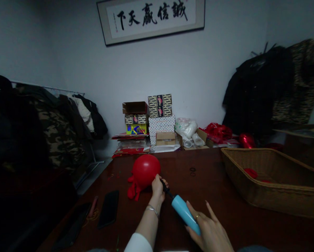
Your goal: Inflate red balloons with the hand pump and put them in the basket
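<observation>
A red balloon [145, 170], partly inflated, is over the dark table. At its near right side, my left hand [158, 187] is closed around its neck, where the black nozzle of a light-blue balloon pump [185, 214] meets it. The exact join is hidden by the fingers. My right hand [208, 227] grips the lower end of the pump's blue barrel between thumb and index finger, while another finger sticks up off it. Beneath and left of the balloon lie limp red balloon pieces [132, 190], touching or nearly touching it.
A wicker basket [275, 190] with red items stands on the right. A black phone [108, 209], a dark flat device [72, 224] and a reddish stick [93, 205] lie at left. Small dark rings [192, 171] are mid-table. Boxes [161, 127] and plastic bags [185, 127] line the back.
</observation>
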`<state>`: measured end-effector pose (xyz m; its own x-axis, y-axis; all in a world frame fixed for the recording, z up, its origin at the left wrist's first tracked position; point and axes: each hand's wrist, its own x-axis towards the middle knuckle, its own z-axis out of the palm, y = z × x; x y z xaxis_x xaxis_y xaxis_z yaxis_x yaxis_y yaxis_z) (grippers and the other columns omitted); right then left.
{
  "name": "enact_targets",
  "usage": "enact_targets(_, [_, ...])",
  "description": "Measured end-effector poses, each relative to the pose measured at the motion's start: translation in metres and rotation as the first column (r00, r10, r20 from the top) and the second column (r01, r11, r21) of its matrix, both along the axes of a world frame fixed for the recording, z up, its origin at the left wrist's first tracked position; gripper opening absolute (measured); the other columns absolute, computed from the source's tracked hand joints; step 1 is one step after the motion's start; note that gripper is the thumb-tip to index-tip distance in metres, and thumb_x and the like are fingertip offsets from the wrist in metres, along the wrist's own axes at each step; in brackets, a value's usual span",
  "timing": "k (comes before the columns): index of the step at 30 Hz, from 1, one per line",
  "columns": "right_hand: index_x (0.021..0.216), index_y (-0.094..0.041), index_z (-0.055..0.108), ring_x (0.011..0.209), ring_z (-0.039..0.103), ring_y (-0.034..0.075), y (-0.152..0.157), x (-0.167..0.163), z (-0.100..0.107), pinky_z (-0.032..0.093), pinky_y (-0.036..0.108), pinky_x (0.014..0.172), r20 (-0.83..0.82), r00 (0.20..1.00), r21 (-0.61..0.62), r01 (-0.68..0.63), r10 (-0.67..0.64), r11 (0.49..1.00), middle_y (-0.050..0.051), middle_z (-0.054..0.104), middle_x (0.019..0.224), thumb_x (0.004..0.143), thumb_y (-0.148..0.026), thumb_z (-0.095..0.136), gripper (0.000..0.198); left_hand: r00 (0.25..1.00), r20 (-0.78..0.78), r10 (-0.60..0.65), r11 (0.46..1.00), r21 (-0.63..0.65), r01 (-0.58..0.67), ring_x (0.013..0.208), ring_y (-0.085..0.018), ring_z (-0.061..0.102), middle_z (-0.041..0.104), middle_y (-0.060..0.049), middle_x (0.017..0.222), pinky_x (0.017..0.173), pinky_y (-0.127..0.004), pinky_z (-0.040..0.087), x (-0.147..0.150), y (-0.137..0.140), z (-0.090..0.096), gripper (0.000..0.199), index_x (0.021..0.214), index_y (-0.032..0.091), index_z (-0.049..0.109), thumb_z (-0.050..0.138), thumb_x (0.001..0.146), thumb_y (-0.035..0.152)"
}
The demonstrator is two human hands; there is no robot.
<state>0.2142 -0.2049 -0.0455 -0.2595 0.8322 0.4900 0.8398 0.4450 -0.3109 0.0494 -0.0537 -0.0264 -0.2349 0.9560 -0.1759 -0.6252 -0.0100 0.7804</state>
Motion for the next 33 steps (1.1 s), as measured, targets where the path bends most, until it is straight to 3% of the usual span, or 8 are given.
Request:
enact_targets(6, [0.136,-0.021,0.037,0.086,0.066,0.02,-0.012,0.024,-0.014,0.02,0.05,0.11,0.053,0.998,0.069,-0.04,0.037,0.997,0.003,0.069,0.101,0.076,-0.021,0.056,0.063,0.999,-0.016,0.034,0.999,0.019,-0.034,0.036,-0.009,0.04,0.04,0.006,0.045,0.038,-0.02,0.03,-0.013,0.008,0.004,0.02,0.071,0.02,0.038,0.048,0.081,0.034])
enact_targets(11, [0.134,-0.021,0.04,0.088,0.066,0.022,-0.015,0.03,-0.014,0.027,0.051,0.107,0.067,0.997,0.077,-0.031,0.026,0.997,0.004,0.068,0.104,0.074,-0.024,0.058,0.063,1.0,-0.001,0.016,1.0,0.015,-0.016,0.036,-0.008,0.039,0.04,0.006,0.045,0.039,-0.019,0.028,-0.01,0.009,0.004,0.021,0.071,0.02,0.037,0.048,0.081,0.035])
enact_targets(22, [0.134,-0.018,0.041,0.085,0.066,0.018,0.003,0.002,0.01,0.016,0.05,0.11,-0.005,1.0,0.036,0.021,-0.021,0.999,0.004,0.069,0.096,0.077,-0.017,0.053,0.058,1.0,0.023,-0.004,1.0,-0.009,0.004,0.036,-0.009,0.042,0.043,0.005,0.045,0.039,-0.02,0.03,0.009,-0.005,0.004,0.024,0.071,0.02,0.038,0.051,0.079,0.038])
enact_targets(28, [0.133,-0.019,0.043,0.075,0.066,0.016,0.016,-0.012,0.014,0.015,0.049,0.11,-0.002,0.999,0.077,0.053,-0.053,0.996,0.002,0.069,0.085,0.076,-0.017,0.053,0.057,1.0,0.027,-0.01,1.0,-0.002,0.01,0.036,-0.01,0.043,0.043,0.005,0.045,0.038,-0.021,0.032,0.015,-0.006,0.001,0.025,0.07,0.02,0.038,0.054,0.077,0.039])
enact_targets(33, [0.132,-0.018,0.044,0.082,0.066,0.017,0.012,-0.016,0.015,0.012,0.047,0.111,-0.027,0.999,0.047,0.033,-0.032,0.998,0.003,0.069,0.093,0.077,-0.017,0.054,0.055,1.0,0.005,0.01,1.0,-0.007,-0.01,0.035,-0.009,0.04,0.042,0.006,0.045,0.037,-0.02,0.029,0.009,-0.005,0.002,0.022,0.07,0.02,0.038,0.051,0.078,0.035])
